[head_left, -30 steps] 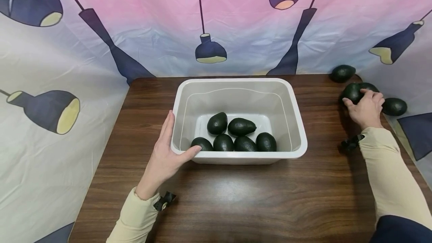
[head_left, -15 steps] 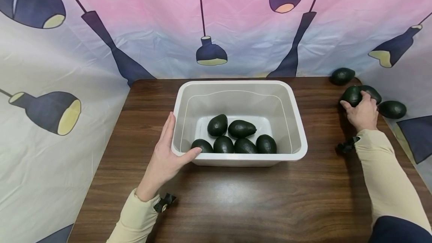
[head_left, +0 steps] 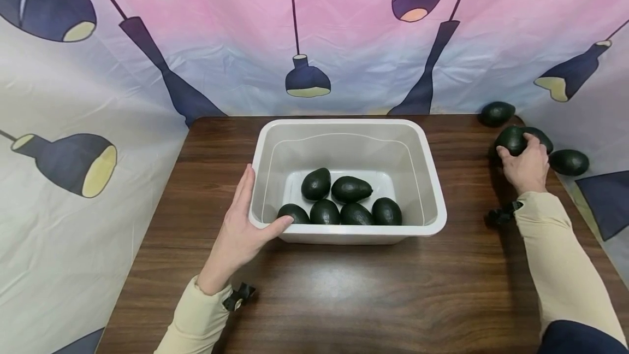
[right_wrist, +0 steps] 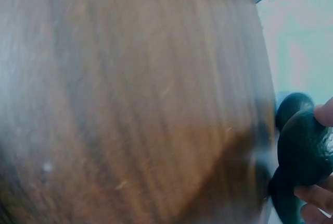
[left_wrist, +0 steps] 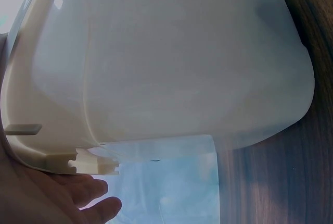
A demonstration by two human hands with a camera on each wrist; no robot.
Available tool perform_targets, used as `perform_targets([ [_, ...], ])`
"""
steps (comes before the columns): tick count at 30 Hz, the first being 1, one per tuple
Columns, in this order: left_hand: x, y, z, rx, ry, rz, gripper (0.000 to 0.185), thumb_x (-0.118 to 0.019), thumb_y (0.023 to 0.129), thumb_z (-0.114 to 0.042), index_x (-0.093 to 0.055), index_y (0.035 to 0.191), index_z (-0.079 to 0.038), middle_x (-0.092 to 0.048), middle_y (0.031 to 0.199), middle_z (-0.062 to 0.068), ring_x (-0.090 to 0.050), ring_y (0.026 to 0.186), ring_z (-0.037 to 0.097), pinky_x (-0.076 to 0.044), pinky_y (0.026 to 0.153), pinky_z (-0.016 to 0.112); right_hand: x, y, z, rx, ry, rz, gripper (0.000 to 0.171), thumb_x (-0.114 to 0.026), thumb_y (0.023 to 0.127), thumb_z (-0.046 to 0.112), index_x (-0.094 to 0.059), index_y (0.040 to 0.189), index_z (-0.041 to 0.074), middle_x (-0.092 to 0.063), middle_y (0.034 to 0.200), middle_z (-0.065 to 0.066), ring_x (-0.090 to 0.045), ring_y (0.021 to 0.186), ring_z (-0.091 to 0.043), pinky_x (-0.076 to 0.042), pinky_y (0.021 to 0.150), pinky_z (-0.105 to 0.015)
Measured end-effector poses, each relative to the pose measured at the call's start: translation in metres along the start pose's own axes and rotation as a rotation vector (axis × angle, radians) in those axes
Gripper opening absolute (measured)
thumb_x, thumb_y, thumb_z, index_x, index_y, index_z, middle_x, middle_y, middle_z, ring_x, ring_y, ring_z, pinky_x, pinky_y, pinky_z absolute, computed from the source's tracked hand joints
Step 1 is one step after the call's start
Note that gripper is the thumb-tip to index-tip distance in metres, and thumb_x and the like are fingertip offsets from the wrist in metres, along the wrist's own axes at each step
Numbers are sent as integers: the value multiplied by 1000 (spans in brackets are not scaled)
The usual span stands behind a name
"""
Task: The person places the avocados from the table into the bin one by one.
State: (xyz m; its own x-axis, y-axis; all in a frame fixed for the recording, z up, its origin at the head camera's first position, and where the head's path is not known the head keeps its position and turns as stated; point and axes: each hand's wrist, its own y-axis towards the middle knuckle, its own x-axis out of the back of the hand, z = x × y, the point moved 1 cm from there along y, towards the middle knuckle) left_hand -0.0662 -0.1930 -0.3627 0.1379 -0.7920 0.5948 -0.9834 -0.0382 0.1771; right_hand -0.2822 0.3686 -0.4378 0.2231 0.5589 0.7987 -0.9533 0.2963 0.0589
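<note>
Over on the far right of the counter (head_left: 344, 299), the right hand (head_left: 527, 167) has its fingers curled around one dark avocado (head_left: 511, 139), which sits on the wood right up against a second avocado (head_left: 541, 136) behind the knuckles. Two more loose ones sit near it: one further back by the corner (head_left: 496, 113) and one off to the right by the cloth (head_left: 568, 161). The right wrist view backs this up, showing fingertips (right_wrist: 323, 112) pressed on the dark skin of that avocado (right_wrist: 304, 148), so I'd call it a proper grip rather than just a touch.

Left hand (head_left: 241, 228) is flat and relaxed against the near-left corner of the white tub (head_left: 417, 141), with straight fingers along the side wall and the thumb under the front rim. Looks to me like it's just bracing the tub so it doesn't slide around on the smooth wood. From the left wrist view you mostly see the tub's outer wall (left_wrist: 171, 62) with the palm (left_wrist: 41, 198) tucked below the lip.

Six avocados are already in the tub, four in a row along the near wall (head_left: 339, 213) and two behind them (head_left: 334, 186). Backdrop is a pink and blue cloth (head_left: 221, 42) with lamp prints, hanging around the counter on three sides
</note>
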Motion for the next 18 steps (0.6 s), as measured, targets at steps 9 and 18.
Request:
perform_targets([
  [9,0,0,-1,-7,-4,-5,111,-83,75,-41,-11,157,-22,-10,161,-5,-16,145,18,-24,111,53,11,-8,23,70,42,-72,76,-52,95,44,-22,154,5,-31,145,-33,-27,133,-51,-23,107,-62],
  [18,0,0,-2,-7,-3,-4,111,-83,75,-42,-12,157,-21,-9,161,-5,-15,146,17,-23,111,52,27,-21,56,165,100,-124,73,-55,94,42,-28,153,8,-36,144,-28,-29,134,-45,-23,106,-60],
])
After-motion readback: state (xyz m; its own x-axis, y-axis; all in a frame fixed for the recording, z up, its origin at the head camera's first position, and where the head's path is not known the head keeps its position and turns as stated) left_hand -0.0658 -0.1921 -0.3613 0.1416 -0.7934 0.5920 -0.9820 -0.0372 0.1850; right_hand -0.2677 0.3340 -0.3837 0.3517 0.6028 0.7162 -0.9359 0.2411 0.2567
